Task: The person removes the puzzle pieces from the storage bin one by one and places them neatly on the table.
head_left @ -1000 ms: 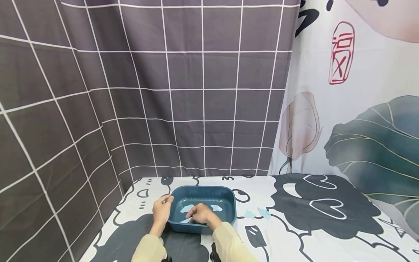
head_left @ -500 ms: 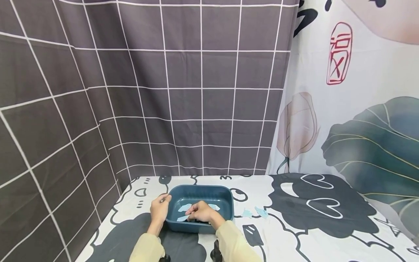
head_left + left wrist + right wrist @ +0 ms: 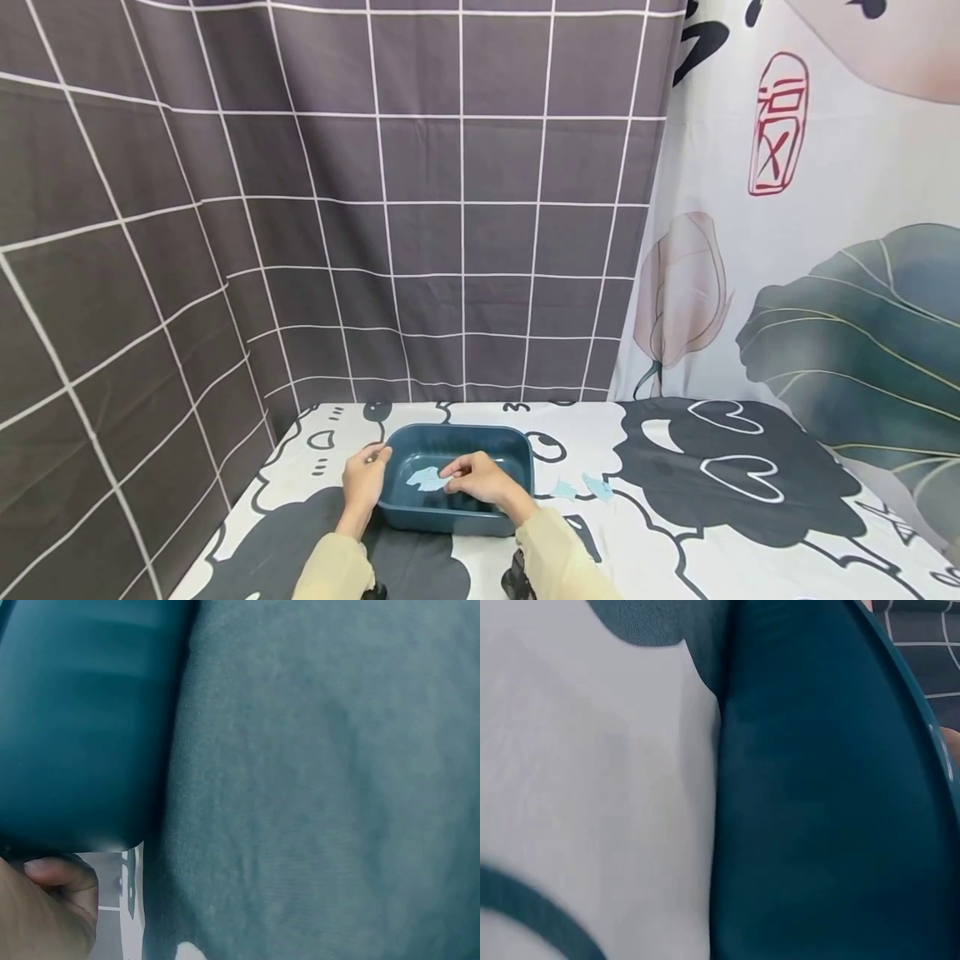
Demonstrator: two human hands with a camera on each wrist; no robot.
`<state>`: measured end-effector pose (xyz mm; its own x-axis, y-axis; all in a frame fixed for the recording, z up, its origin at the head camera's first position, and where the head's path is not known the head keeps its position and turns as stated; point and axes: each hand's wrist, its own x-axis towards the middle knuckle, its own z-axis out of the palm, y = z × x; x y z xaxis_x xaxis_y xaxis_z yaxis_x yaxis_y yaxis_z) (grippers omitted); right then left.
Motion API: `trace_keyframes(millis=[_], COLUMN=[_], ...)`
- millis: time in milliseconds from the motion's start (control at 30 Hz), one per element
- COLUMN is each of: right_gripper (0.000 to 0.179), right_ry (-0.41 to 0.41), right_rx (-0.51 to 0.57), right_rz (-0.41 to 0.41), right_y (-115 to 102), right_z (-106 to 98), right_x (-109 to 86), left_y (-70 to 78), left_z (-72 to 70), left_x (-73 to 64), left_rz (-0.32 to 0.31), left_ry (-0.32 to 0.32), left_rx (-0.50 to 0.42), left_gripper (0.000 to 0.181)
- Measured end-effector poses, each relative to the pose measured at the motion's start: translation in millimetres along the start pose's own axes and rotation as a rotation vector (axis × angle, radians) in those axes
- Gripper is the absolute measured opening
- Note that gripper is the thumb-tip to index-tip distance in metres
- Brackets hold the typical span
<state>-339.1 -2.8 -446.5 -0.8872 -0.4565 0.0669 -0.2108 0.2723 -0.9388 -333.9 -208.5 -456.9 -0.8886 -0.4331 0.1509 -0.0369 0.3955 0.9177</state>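
Observation:
A dark blue rectangular basin [image 3: 420, 521] stands on the patterned cloth. My left hand [image 3: 362, 481] grips its left rim with curled fingers; in the left wrist view that hand [image 3: 56, 907] shows at the basin's corner. Over the inside of the basin, my right hand [image 3: 480, 481] pinches the right edge of a light-blue torn paper piece [image 3: 429, 479] between thumb and index finger. Paper pieces lie together at those fingertips and overlap in this view. The right hand covers the right part of the basin floor. The right wrist view shows mostly the basin's outer wall [image 3: 825, 795].
Two more light-blue paper pieces [image 3: 597, 487] lie on the white cloth [image 3: 637, 550] to the right of the basin. A dark grid-patterned curtain [image 3: 495, 308] hangs behind, and a printed white curtain [image 3: 697, 250] is at the right.
My right hand has moved up and right inside the basin. The lower paper piece has gone from the near side and now meets the upper one. The left hand stays on the rim.

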Motion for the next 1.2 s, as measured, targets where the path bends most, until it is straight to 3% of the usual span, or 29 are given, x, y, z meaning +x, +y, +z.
trace_keyframes(millis=[267, 500, 733, 933, 1200], right_gripper=[0.026, 0.027, 0.029, 0.031, 0.032], right_ry=[0.048, 0.106, 0.192, 0.285, 0.334], right_rx=[0.029, -0.012, -0.052, -0.05, -0.081], right_rz=[-0.04, -0.075, -0.033, 0.0, 0.088], right_y=[-2, -14, -15, -2, 21], right_z=[-21, -39, -63, -89, -122], right_x=[-10.2, -23.6, -38.4, -52.0, -77.7], left_y=[2.1, 1.3, 2.3, 2.6, 0.6], left_z=[-0.2, -1.8, -2.6, -2.8, -3.4], left_x=[-0.8, 0.8, -1.2, -1.4, -1.6], left_rz=[0.02, 0.01, 0.003, -0.003, 0.004], left_ry=[-0.011, -0.024, -0.04, -0.039, -0.069], left_rx=[0.027, 0.012, 0.009, 0.015, 0.011], left_gripper=[0.034, 0.035, 0.036, 0.036, 0.038])
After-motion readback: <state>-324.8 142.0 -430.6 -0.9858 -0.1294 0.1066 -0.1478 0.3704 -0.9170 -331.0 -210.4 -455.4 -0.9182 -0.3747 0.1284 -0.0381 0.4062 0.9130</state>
